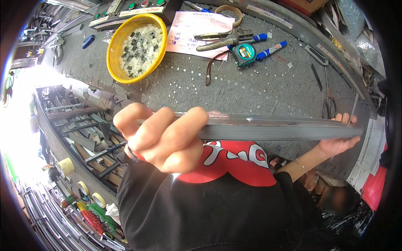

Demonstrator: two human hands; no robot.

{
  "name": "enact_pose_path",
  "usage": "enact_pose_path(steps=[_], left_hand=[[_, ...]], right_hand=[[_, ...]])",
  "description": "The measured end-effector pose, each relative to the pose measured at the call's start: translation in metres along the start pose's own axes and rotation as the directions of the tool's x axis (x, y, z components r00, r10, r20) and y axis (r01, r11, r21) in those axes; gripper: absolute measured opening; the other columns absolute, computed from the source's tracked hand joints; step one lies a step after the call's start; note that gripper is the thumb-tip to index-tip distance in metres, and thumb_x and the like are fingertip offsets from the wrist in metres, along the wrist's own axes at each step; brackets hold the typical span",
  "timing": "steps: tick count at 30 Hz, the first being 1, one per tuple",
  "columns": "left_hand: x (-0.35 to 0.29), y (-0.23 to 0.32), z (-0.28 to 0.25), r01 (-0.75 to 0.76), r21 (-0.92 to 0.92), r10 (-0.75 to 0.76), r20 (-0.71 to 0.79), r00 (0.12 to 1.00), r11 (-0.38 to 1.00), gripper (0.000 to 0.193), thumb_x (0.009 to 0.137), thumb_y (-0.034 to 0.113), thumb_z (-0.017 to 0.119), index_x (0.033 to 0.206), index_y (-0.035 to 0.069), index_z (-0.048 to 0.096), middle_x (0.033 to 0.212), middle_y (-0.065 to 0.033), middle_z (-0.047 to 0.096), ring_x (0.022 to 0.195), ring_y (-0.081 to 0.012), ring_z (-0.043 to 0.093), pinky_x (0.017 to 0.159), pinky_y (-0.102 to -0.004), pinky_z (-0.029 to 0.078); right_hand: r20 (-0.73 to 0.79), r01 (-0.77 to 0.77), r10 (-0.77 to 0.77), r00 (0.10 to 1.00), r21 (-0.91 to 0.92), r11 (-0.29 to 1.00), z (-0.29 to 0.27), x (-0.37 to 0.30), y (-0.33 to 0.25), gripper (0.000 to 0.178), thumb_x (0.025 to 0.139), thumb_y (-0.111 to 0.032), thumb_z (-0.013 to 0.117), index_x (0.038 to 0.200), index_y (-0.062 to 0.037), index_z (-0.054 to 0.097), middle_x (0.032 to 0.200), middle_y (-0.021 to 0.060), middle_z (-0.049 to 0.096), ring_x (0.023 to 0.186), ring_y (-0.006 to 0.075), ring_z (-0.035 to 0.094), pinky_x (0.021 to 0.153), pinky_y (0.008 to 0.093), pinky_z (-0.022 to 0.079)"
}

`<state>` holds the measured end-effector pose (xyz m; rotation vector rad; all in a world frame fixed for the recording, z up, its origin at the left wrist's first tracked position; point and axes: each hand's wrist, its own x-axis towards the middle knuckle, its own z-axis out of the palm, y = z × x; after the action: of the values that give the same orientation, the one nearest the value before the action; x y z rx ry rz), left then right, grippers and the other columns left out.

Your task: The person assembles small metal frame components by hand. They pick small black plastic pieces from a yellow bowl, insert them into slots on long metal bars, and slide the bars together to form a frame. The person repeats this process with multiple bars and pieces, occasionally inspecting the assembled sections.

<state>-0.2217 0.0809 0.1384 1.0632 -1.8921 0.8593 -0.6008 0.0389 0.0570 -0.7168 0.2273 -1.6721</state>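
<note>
I hold a long grey profile bar (276,130), seemingly several thin strips lying together, level across my chest with both hands. My left hand (163,138) is closed, fingers curled, at the bar's left end, which it hides. At the far right end, my right hand (340,142) grips the bar with the thumb side below and fingertips showing above it. Something glossy and clear, like film, shines along the bar's upper face. A thin pale strip (356,104) rises beside my right fingers. Behind the bar lies the grey worktop (268,92), dotted with small white bits.
On the worktop stand a yellow basket (112,54) of small clear and black pieces, a pink paper sheet (180,25), pliers (226,39), a teal tape measure (245,53), blue markers (272,50) and a cutter knife (316,54). Metal offcuts (90,142) fill a rack at left.
</note>
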Motion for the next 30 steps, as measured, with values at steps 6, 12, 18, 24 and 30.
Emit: enact_pose_path(steps=[6, 12, 18, 24, 30], left_hand=[[-0.01, -0.017, 0.003, -0.088, 0.287, 0.107, -0.051, 0.993, 0.954, 0.061, 0.058, 0.037, 0.086, 0.084, 0.017, 0.035, 0.071, 0.0049, 0.041, 0.061, -0.0121, 0.039, 0.058, -0.0274, 0.034], [-0.016, -0.016, -0.006, -0.027, 0.453, 0.081, -0.099, 0.992, 0.891, 0.062, 0.064, 0.034, 0.085, 0.085, 0.017, 0.03, 0.068, 0.0046, 0.034, 0.05, -0.0087, 0.033, 0.053, -0.0242, 0.033], [-0.019, -0.023, -0.009, -0.117, 0.397, 0.205, -0.186, 0.961, 0.91, 0.059, 0.066, 0.03, 0.085, 0.083, 0.018, 0.03, 0.07, 0.0049, 0.03, 0.058, -0.0076, 0.034, 0.055, -0.0218, 0.031], [-0.02, -0.023, -0.005, -0.076, 0.429, 0.215, -0.286, 0.934, 0.9, 0.058, 0.065, 0.029, 0.085, 0.082, 0.019, 0.031, 0.07, 0.0055, 0.032, 0.059, -0.0086, 0.035, 0.059, -0.0223, 0.033], [-0.024, -0.017, -0.012, -0.022, 0.197, -0.011, 0.169, 0.986, 0.98, 0.043, 0.062, 0.021, 0.085, 0.081, 0.013, 0.047, 0.079, 0.0016, 0.052, 0.067, -0.0173, 0.049, 0.069, -0.0308, 0.038]], right_hand=[[0.142, 0.022, -0.016, 0.99, -0.043, 0.999, -0.003, -0.008, -0.005, 0.026, 0.073, -0.02, 0.07, 0.086, -0.0129, 0.048, 0.086, 0.0029, 0.032, 0.072, 0.0155, 0.029, 0.057, 0.0273, 0.027], [0.451, -0.076, 0.076, 0.889, -0.018, 0.997, -0.012, -0.005, -0.006, 0.017, 0.071, -0.014, 0.076, 0.079, -0.0137, 0.062, 0.09, 0.003, 0.036, 0.067, 0.0131, 0.041, 0.048, 0.0215, 0.039], [0.492, -0.017, 0.01, 0.87, 0.008, 1.0, -0.02, -0.006, -0.004, 0.014, 0.068, -0.006, 0.079, 0.072, -0.0138, 0.068, 0.087, 0.0004, 0.037, 0.062, 0.0107, 0.044, 0.047, 0.018, 0.041], [0.543, -0.064, 0.059, 0.838, -0.011, 0.998, -0.024, -0.006, -0.004, 0.017, 0.065, -0.003, 0.079, 0.075, -0.0128, 0.069, 0.091, 0.0024, 0.039, 0.069, 0.0147, 0.049, 0.054, 0.0226, 0.045], [0.029, -0.099, 0.101, 0.994, -0.061, 0.993, -0.002, -0.017, 0.013, 0.014, 0.075, -0.016, 0.068, 0.085, -0.0086, 0.062, 0.097, 0.006, 0.043, 0.07, 0.0127, 0.044, 0.053, 0.0214, 0.037]])
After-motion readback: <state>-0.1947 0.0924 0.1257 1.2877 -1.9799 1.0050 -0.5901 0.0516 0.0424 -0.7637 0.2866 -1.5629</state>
